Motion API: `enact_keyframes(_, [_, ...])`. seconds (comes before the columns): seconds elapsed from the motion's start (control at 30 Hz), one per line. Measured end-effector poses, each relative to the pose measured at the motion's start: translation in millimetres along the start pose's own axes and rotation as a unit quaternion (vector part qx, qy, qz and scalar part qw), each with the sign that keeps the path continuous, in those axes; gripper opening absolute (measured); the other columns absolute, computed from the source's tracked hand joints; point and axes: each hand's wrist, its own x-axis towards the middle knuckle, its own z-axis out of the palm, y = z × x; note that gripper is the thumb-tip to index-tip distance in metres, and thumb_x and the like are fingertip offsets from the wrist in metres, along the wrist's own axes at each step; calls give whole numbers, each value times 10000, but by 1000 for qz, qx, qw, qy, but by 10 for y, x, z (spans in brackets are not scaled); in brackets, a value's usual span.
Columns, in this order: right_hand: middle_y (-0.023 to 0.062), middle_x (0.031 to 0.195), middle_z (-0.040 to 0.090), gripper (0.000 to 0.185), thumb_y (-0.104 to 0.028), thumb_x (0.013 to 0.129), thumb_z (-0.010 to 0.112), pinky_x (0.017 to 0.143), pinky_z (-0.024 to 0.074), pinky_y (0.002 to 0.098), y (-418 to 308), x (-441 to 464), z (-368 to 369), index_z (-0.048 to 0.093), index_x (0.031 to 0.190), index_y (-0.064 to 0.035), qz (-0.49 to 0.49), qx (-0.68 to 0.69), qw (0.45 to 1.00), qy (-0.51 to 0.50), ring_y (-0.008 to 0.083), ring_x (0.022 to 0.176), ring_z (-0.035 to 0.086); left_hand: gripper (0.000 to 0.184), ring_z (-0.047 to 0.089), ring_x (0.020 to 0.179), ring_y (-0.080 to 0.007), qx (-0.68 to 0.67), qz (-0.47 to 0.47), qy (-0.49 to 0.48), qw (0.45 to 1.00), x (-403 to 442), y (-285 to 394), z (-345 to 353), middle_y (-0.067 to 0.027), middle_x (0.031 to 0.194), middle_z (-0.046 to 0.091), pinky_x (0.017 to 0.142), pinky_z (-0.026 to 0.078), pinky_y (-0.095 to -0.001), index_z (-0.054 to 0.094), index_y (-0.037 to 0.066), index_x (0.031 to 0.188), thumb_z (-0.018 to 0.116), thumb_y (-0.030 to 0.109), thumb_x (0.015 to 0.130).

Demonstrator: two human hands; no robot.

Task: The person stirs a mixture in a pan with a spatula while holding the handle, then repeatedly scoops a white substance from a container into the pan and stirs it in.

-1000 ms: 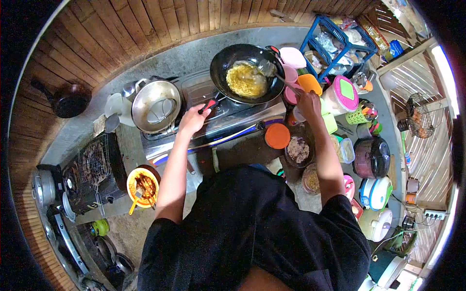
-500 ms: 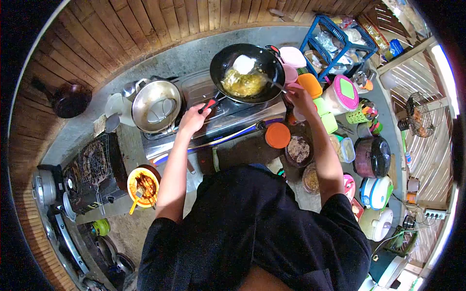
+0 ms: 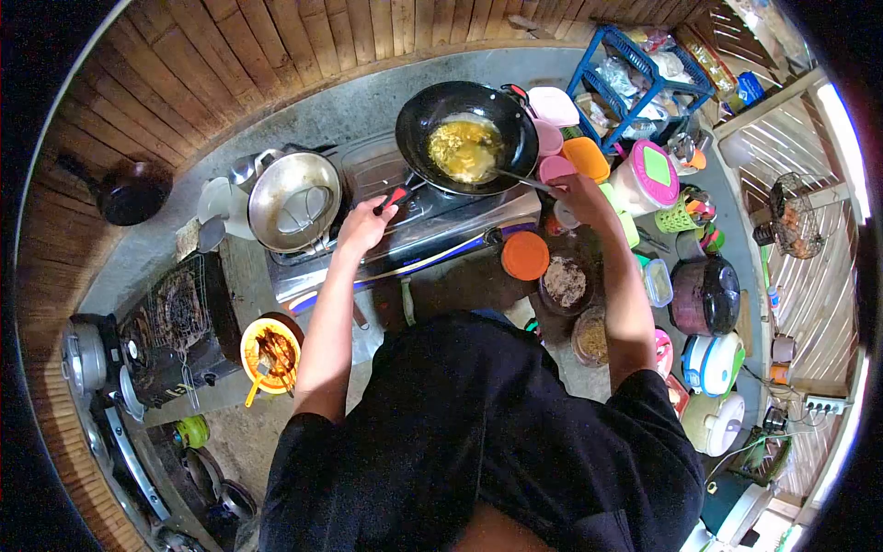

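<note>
My left hand [image 3: 365,225] is wrapped round the red-and-black handle of a black wok [image 3: 416,138]. The wok sits on the gas stove [image 3: 368,170] and holds yellow, bubbling food in oil [image 3: 460,145]. In my right hand [image 3: 581,196] is the thin metal handle of a spatula [image 3: 520,178], reaching into the wok from the right. Its head lies low in the food and is mostly hidden. A steel pan [image 3: 267,207] with a round wire strainer in it stands left of my left hand. Near my right forearm is an orange lid [image 3: 525,256].
An orange bowl [image 3: 248,350] with dark red sauce and a spoon is at the left, beside a charred grill [image 3: 175,313]. Plastic containers [image 3: 644,179], a blue rack [image 3: 598,87] and a dark pot [image 3: 704,296] line the right side.
The bright white spatula head, raised at the back of the wok before, has come down into the food. My right hand has shifted slightly right; my left hand stays on the handle.
</note>
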Motion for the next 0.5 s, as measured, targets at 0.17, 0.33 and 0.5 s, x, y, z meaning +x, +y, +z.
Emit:
enact_keyframes(0.17, [204,914,688,280,-283,922,575,784,525,471,-95,29,209,697,1096,-100,-33,177,983,18,390,861,665,455,626,1057,-371,26,20,37,999,5,-49,41,-220,1075,666,930,488,-421,622,177,1258,595,463,906])
enact_keyframes(0.33, [196,886,688,269,-251,932,545,770,518,474,-301,-20,161,670,1136,-127,53,-46,990,122,376,818,659,455,625,1063,-370,35,-10,22,999,-88,119,-40,-186,1093,673,917,498,-438,614,190,1268,581,471,911])
enact_keyframes(0.5, [187,853,680,274,-240,931,544,758,518,508,-30,93,285,646,1179,-182,30,-169,971,166,376,829,651,468,631,1061,-367,85,-65,22,994,-154,252,-68,-162,1125,674,918,503,-453,602,233,1284,550,510,911])
